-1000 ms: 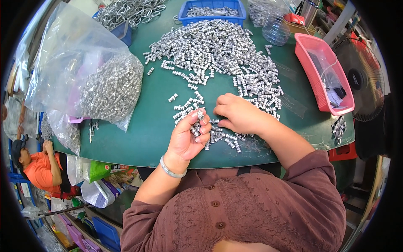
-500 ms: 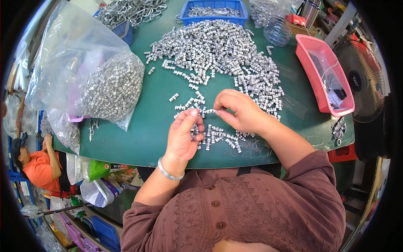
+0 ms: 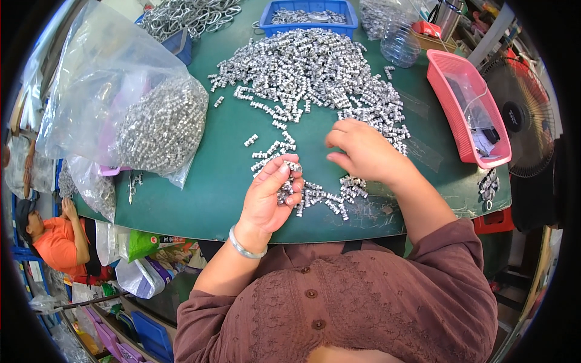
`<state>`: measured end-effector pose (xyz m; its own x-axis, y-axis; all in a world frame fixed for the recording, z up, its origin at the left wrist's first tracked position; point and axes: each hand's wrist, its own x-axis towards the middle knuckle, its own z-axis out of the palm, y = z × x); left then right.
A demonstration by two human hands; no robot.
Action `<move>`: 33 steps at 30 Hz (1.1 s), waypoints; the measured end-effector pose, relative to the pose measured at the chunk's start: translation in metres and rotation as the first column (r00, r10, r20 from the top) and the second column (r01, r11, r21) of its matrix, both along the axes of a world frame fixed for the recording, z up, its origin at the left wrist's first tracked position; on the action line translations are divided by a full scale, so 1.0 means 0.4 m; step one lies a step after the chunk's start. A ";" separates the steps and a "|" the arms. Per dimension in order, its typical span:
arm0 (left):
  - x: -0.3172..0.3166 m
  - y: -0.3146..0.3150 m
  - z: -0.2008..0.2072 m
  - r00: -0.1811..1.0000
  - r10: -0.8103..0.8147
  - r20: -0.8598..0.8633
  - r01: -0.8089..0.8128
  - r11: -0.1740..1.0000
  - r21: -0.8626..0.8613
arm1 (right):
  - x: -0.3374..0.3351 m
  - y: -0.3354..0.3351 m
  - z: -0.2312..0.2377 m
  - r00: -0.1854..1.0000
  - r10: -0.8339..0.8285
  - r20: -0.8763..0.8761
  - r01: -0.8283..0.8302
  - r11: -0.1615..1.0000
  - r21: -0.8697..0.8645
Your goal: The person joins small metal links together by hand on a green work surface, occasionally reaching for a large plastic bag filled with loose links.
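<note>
My left hand point(image 3: 271, 196) is cupped palm-up near the table's front edge, holding several small silver metal fittings point(image 3: 289, 181), one pinched at the fingertips. My right hand point(image 3: 363, 151) hovers to the right of it, fingers curled loosely, over a scatter of the same fittings point(image 3: 330, 196) on the green table point(image 3: 224, 151); whether it holds one is hidden. A big heap of silver fittings point(image 3: 308, 66) covers the table's middle and far side.
A clear plastic bag of fittings point(image 3: 157, 124) lies at the left. A blue tray point(image 3: 311, 12) stands at the back, a pink basket point(image 3: 466, 106) and a fan point(image 3: 520, 118) at the right. A person in orange point(image 3: 54, 242) sits lower left.
My right hand has drawn away from the left hand, moving up and right toward the heap. My left hand has lifted slightly, still cupping fittings.
</note>
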<state>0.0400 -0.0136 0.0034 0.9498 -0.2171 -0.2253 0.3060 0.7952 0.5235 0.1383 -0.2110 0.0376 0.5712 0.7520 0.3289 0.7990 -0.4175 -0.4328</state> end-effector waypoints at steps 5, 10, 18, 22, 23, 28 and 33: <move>-0.001 -0.002 0.000 0.998 -0.022 0.060 0.023 1.000 -0.014 | 0.004 -0.035 0.012 0.996 -0.068 -0.066 0.035 0.913 -0.407; 0.003 0.003 -0.007 0.995 -0.057 0.079 0.064 0.993 -0.097 | -0.002 -0.041 0.012 0.996 -0.045 -0.076 0.007 0.900 -0.436; 0.001 0.000 -0.007 0.995 -0.072 0.076 0.080 0.990 -0.117 | 0.006 -0.030 -0.006 0.995 -0.027 -0.098 -0.022 0.887 -0.462; -0.001 0.000 -0.004 0.994 -0.057 0.092 0.067 0.992 -0.103 | 0.006 -0.027 -0.024 0.998 -0.008 -0.056 -0.014 0.922 -0.386; -0.002 0.000 -0.003 0.996 -0.050 0.079 0.057 0.994 -0.091 | 0.007 -0.025 -0.024 0.996 0.005 -0.088 -0.035 0.938 -0.344; -0.001 -0.001 0.010 0.999 -0.036 -0.013 0.035 0.996 -0.079 | -0.001 -0.006 0.007 0.963 0.045 -0.265 -0.091 0.983 -0.161; 0.001 -0.007 0.003 0.999 -0.024 -0.039 0.025 0.999 0.028 | 0.010 -0.013 -0.016 0.978 0.015 -0.208 -0.037 0.994 -0.104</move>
<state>0.0405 -0.0163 0.0046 0.9347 -0.2333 -0.2680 0.3456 0.7723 0.5331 0.1425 -0.2163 0.0313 0.5980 0.7920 0.1228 0.7080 -0.4502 -0.5442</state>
